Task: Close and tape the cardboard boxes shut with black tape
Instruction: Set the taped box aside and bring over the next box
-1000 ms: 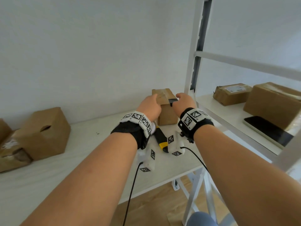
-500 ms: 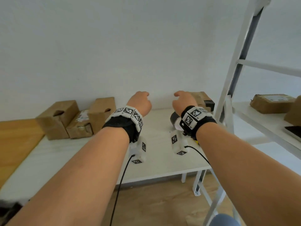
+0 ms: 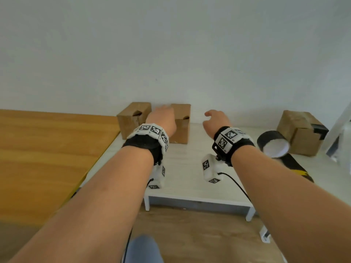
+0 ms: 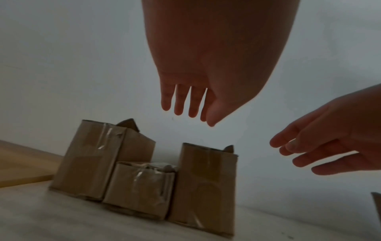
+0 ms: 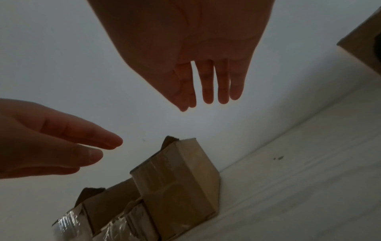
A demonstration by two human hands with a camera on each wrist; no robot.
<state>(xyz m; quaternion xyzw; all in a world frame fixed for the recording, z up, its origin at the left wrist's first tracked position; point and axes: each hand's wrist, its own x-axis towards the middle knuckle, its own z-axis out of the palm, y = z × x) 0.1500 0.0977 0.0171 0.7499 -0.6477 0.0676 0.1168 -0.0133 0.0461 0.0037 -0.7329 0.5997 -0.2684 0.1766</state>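
Note:
Three brown cardboard boxes stand grouped at the wall: a wide one [image 3: 133, 118] [image 4: 98, 159], a small one [image 4: 140, 187] in front, and a tall one [image 3: 182, 124] [image 4: 206, 187] [image 5: 177, 179], with flaps sticking up on the two taller boxes. My left hand [image 3: 164, 115] [image 4: 185, 106] hovers above the tall box with straight fingers and holds nothing. My right hand [image 3: 212, 116] [image 5: 206, 94] floats just right of that box, relaxed and empty. A box with black tape [image 3: 302, 131] sits at the far right. The black tape roll [image 3: 273, 143] lies beside it.
The boxes rest on a white table [image 3: 190, 179] against a pale wall. A wooden tabletop [image 3: 47, 149] adjoins it on the left. A black and yellow tool [image 3: 298, 168] lies under my right forearm. A white shelf post [image 3: 340, 126] stands at the right edge.
Both hands have let go of the taped box at the right and moved left to the group of three boxes. The view has swung left with them.

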